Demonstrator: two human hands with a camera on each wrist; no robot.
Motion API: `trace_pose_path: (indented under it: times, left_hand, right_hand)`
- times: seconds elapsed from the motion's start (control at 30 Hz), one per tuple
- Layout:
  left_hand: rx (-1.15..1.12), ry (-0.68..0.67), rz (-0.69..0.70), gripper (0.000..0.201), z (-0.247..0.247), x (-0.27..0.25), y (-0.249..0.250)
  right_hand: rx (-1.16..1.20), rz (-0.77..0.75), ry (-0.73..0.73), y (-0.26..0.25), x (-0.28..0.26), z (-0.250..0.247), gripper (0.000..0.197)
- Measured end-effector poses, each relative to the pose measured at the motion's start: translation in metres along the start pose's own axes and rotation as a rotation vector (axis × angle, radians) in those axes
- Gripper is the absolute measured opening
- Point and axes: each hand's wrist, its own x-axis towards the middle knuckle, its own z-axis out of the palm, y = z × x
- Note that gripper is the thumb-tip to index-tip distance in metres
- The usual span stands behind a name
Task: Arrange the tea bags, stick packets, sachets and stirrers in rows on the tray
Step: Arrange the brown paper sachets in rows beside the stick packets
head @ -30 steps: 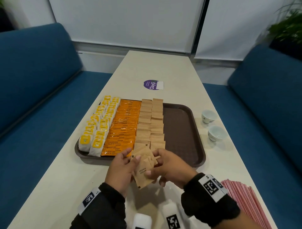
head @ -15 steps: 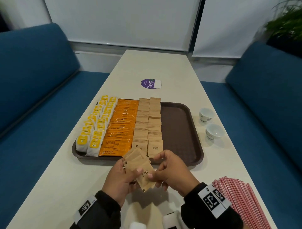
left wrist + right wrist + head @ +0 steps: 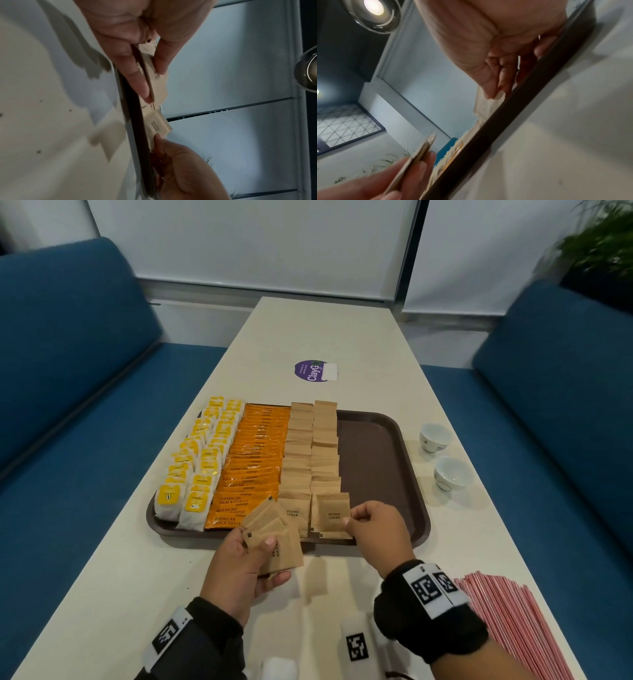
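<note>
A brown tray (image 3: pixel 376 460) holds rows of yellow tea bags (image 3: pixel 197 470), orange coffee stick packets (image 3: pixel 253 460) and brown sugar sachets (image 3: pixel 310 453). My left hand (image 3: pixel 239 563) grips a fanned stack of brown sugar sachets (image 3: pixel 277 542) just over the tray's near rim; the same stack (image 3: pixel 157 83) shows edge-on between thumb and fingers in the left wrist view. My right hand (image 3: pixel 373 529) pinches the near right edge of one sachet (image 3: pixel 332 515) lying at the front of the right sachet row, seen from below as pale sachet paper (image 3: pixel 488 104). Red stirrers (image 3: pixel 513 621) lie on the table at the right.
Two small white cups (image 3: pixel 442 453) stand on the table right of the tray. A purple round sticker (image 3: pixel 313 371) lies beyond the tray. The right third of the tray (image 3: pixel 373 440) is bare. Blue benches flank the cream table (image 3: pixel 102 594).
My right hand drew one sachet from the stack and carried it forward onto the front of the right sachet row. The left hand kept the stack near the tray's rim.
</note>
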Motion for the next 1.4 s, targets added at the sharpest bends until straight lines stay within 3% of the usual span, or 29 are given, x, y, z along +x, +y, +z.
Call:
trace_pose_path:
  times: [0.1,0.57,0.73,0.83,0.9,1.03,1.13,1.23,1.4]
  left_hand:
    - [0.016,0.008,-0.013,0.025,0.001,-0.001,-0.003]
    - [0.032,0.011,-0.059,0.031,0.004,0.000,-0.003]
    - [0.057,-0.008,-0.072,0.036,0.002,0.000,-0.003]
    - [0.077,-0.041,-0.026,0.040,0.000,0.000,-0.003]
    - [0.076,-0.043,-0.007,0.040,0.001,-0.001,-0.004]
    - [0.087,-0.043,0.036,0.039,0.011,-0.004,-0.004]
    - [0.085,-0.026,0.068,0.038,0.017,-0.005,-0.005]
    - [0.095,-0.007,0.094,0.038,0.020,-0.006,-0.007]
    - [0.113,-0.010,0.114,0.038,0.025,-0.008,-0.011]
  right_hand:
    - [-0.130,0.059,-0.022,-0.004,0.006,0.003,0.014]
    - [-0.201,0.150,-0.040,-0.015,0.021,0.007,0.006]
    - [-0.152,0.111,-0.051,-0.013,0.017,0.003,0.014]
    - [0.013,-0.002,-0.015,-0.007,0.012,0.001,0.016]
    - [0.150,-0.098,-0.069,-0.006,0.002,-0.004,0.016]
    - [0.189,-0.205,-0.294,-0.006,-0.017,-0.007,0.020]
    - [0.369,-0.096,-0.323,-0.004,-0.025,-0.009,0.015]
    - [0.547,-0.001,-0.397,-0.001,-0.032,-0.013,0.027]
    - [0.456,-0.019,-0.516,0.004,-0.039,-0.010,0.018]
